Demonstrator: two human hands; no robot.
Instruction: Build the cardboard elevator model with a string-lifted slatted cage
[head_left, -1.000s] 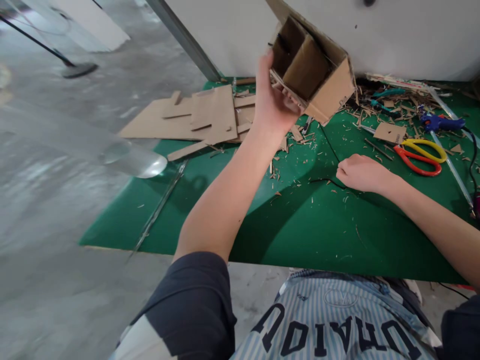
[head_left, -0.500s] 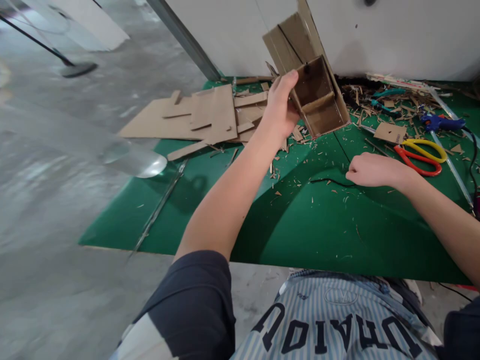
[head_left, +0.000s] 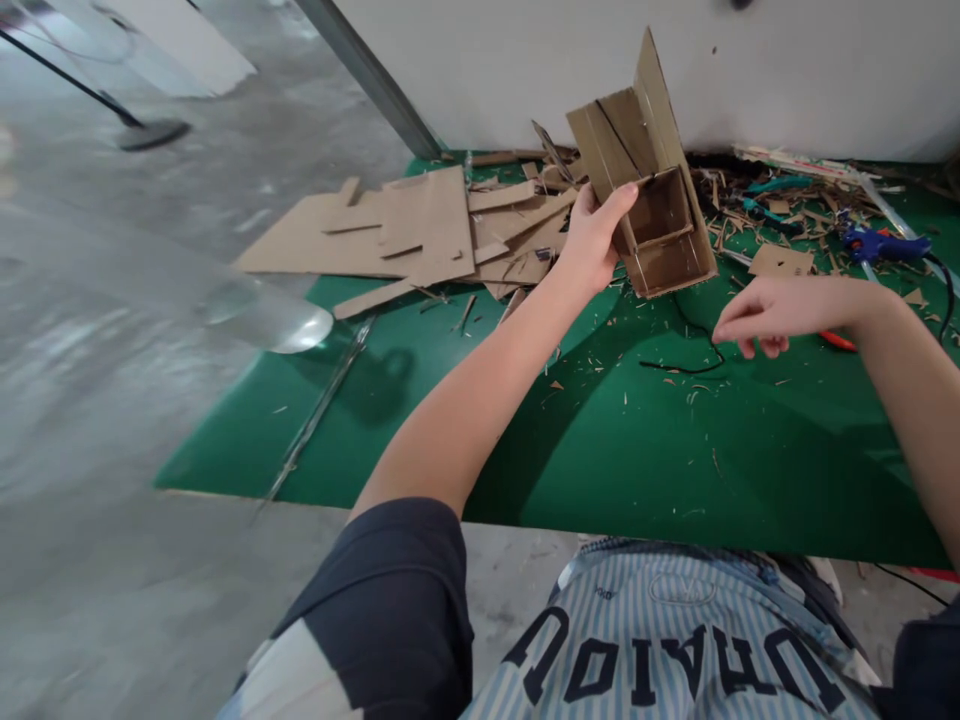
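A small cardboard box (head_left: 664,262) with two open compartments and tall back panels is held by its left side, tilted, above the green table. My left hand (head_left: 600,235) grips it, thumb over the front edge and the other fingers partly hidden behind. A black cord (head_left: 679,370) runs across the upper panel, comes out below the box and lies slack in a curve on the table. Just right of that curve is my right hand (head_left: 772,312), its fingers loosely bent and apart, holding nothing that I can see. Its fingertips are close to the cord.
Flat cardboard pieces (head_left: 442,225) are piled at the back left. Scissors with a red handle (head_left: 838,341) lie partly behind my right wrist. A blue glue gun (head_left: 885,245) and cardboard scraps (head_left: 795,225) are at the right, against the white wall (head_left: 525,70).
My left hand has brought the box lower and to the right, more upright. The right hand has loosened from the cord and lifted slightly, and the cord has gone slack.
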